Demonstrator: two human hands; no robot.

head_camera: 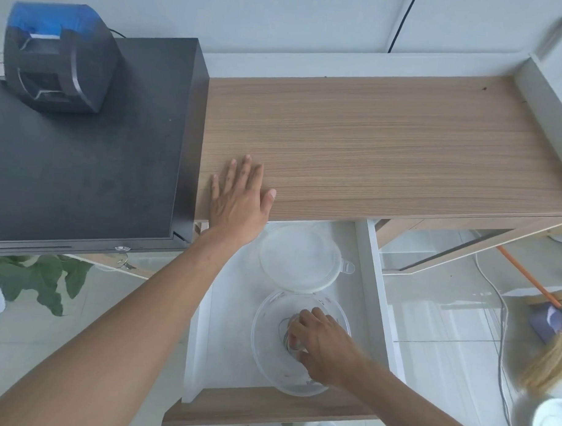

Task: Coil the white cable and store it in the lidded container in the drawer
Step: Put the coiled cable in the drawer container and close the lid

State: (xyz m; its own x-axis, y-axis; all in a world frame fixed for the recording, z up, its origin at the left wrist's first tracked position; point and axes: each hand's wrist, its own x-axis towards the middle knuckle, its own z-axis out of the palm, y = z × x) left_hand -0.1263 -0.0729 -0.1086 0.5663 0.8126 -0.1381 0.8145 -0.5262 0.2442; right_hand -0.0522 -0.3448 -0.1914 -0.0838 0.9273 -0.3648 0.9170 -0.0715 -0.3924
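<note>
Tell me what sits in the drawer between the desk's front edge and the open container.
The container's lid lies flat there on the drawer floor, its near rim just meeting the open container, where the right hand reaches in. Seen in the head view.

wood-grain desktop | black cabinet left | glossy white tile floor | pale wall

The tabletop looks like matt, light wood-grain laminate, and the drawer front at 6 o'clock matches it; the drawer's inside is smooth white. The container and its lid are translucent, slightly glossy plastic. At 9 o'clock, the dark cabinet top is matt. The floor tiles at 4 o'clock shine glossy.
</note>
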